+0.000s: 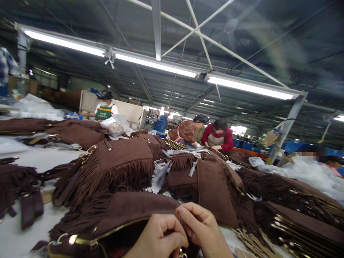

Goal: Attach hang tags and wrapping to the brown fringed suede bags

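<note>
A brown fringed bag (139,204) lies nearest me, its gold zipper edge open toward the bottom of the view. Over its right end, my left hand (163,236) has thumb and fingers pinched together. My right hand (200,227) is pinched close beside it, fingertips nearly touching the left ones. Whatever sits between the fingertips is too small to make out. Just below the hands hangs a small gold metal piece (182,253). At the bag's left end are a gold ring and clasp (73,239).
More brown fringed bags (126,154) cover the white table (16,236), with a stack (309,222) at the right. Clear plastic bags (317,175) lie behind. Three people stand across the table, and others appear at the edges. Lit tubes (156,64) hang overhead.
</note>
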### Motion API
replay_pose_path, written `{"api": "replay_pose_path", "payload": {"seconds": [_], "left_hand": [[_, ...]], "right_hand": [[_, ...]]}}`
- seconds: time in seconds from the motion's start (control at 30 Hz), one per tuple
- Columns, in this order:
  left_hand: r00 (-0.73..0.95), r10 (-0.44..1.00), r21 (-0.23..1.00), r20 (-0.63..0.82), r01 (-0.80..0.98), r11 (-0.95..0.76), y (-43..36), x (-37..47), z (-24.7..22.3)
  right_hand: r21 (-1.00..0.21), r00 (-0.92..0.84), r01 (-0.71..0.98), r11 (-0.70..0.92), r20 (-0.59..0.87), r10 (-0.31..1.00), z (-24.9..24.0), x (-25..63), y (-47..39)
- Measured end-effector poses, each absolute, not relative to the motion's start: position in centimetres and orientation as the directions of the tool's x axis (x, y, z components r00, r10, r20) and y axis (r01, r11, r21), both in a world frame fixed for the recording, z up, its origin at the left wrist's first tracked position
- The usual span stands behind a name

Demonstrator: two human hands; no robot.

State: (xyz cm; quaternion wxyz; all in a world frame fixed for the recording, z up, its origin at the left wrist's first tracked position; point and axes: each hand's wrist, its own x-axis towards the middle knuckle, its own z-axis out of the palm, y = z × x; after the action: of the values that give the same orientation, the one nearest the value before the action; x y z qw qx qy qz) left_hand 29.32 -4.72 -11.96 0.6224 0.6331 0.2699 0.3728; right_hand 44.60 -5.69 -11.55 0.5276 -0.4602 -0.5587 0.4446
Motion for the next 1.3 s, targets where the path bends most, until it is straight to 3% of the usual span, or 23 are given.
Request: {"api": "replay_pose_path", "payload": {"seconds": [0.37, 0.5, 0.63, 0.8, 0.9, 1.1, 1.3], "left_hand": [[0.597, 0.785, 0.981, 0.165, -0.178, -0.071, -4.5, 29.4, -12.2], [0.599, 0.775, 0.974, 0.202, -0.209, -0.092, -4.6, 28.6, -11.7], [0.533, 0.785, 0.948, 0.316, -0.207, -0.241, -3.9, 26.8, -10.6], [0.422, 0.852, 0.95, 0.308, -0.089, -0.299, -2.7, 26.2, -10.6], [0.442, 0.854, 0.961, 0.273, -0.155, -0.228, -2.6, 27.0, -11.4], [0.519, 0.839, 0.963, 0.162, -0.268, -0.02, -2.5, 27.7, -11.8], [0.563, 0.793, 0.962, 0.233, -0.255, -0.101, -2.5, 27.1, -11.8]], "right_hand": [[-0.938, -0.094, 0.2, 0.284, 0.27, 0.958, -11.0, 44.3, -6.1], [-0.972, -0.036, -0.026, 0.235, 0.236, 0.971, -10.8, 44.0, -6.4], [-0.966, -0.032, -0.21, 0.152, 0.162, 0.986, -10.9, 44.7, -6.6], [-0.995, -0.221, -0.05, 0.092, 0.1, 0.97, -11.2, 45.5, -6.6], [-0.993, -0.236, 0.09, 0.074, 0.051, 0.97, -11.1, 45.1, -6.6], [-0.956, -0.042, 0.152, 0.251, 0.247, 0.968, -11.2, 43.8, -6.6], [-0.869, -0.024, 0.33, 0.369, 0.383, 0.923, -11.6, 43.6, -6.6]]}}
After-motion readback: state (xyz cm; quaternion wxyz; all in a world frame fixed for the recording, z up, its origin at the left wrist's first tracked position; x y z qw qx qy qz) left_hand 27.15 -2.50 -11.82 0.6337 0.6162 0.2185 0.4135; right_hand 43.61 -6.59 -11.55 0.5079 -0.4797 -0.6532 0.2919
